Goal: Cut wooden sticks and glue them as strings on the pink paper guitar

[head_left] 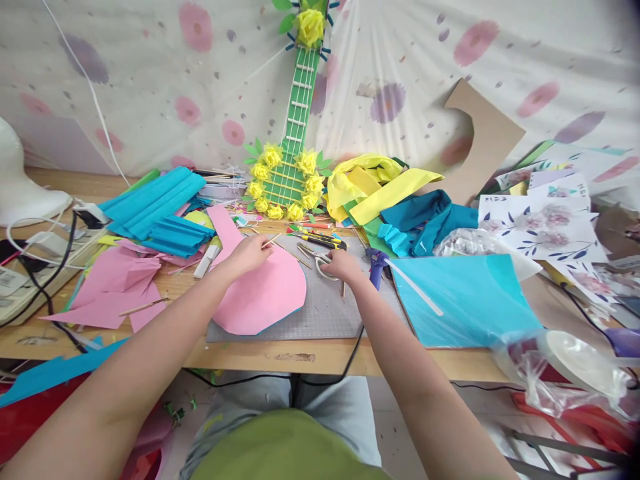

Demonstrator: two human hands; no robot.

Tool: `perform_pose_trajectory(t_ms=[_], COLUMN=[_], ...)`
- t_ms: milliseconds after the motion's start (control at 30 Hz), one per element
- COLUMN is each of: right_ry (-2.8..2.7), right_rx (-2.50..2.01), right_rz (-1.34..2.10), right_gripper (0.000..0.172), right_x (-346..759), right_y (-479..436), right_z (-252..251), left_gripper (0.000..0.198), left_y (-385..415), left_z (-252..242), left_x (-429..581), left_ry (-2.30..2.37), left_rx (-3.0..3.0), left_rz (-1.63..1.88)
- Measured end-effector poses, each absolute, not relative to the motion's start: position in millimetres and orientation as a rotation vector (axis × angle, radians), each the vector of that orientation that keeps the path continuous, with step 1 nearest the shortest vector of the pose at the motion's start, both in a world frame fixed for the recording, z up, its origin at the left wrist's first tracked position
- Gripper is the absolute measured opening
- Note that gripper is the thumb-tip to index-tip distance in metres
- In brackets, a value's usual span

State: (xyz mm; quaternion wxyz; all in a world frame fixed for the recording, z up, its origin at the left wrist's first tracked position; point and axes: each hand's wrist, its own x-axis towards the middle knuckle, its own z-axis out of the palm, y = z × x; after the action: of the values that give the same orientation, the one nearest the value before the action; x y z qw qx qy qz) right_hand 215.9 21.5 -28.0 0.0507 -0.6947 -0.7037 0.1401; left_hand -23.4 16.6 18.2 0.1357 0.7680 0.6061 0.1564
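My left hand (249, 254) is closed in a pinch on a thin wooden stick (273, 239), just above a pink guitar-shaped paper cutout (265, 293) lying on the grey cutting mat (325, 313). My right hand (341, 265) is closed over the white handles of a pair of scissors (323, 267) on the mat. More wooden sticks (300, 255) lie scattered between the two hands.
A green paper guitar with yellow flowers (293, 160) leans on the back cloth. Blue crepe rolls (160, 210), pink sheets (113, 287), yellow and teal paper (390, 200), a blue glue gun (375, 263), a cyan sheet (460, 300) and a power strip (30, 267) crowd the table.
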Motion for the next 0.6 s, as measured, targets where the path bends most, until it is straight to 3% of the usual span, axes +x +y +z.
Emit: perform_pose_trajectory(t_ms=[233, 400, 600], right_ry=[-1.734, -1.557, -1.799], right_rx=[-1.706, -1.626, -1.550], right_rz=[0.888, 0.867, 0.817], right_gripper=[0.029, 0.041, 0.038], right_x=[228.4, 205.5, 183.1], right_y=[19.1, 9.5, -3.3], right_z=[-22.0, -22.8, -16.9], left_gripper=[0.027, 0.028, 0.027], left_y=[18.5, 19.8, 16.3], left_z=[19.1, 15.8, 20.1], left_x=[-16.6, -14.1, -14.5], left_ry=[1.596, 1.518, 1.501], left_rx=[2.076, 1.985, 1.906], left_rz=[0.502, 0.583, 0.742])
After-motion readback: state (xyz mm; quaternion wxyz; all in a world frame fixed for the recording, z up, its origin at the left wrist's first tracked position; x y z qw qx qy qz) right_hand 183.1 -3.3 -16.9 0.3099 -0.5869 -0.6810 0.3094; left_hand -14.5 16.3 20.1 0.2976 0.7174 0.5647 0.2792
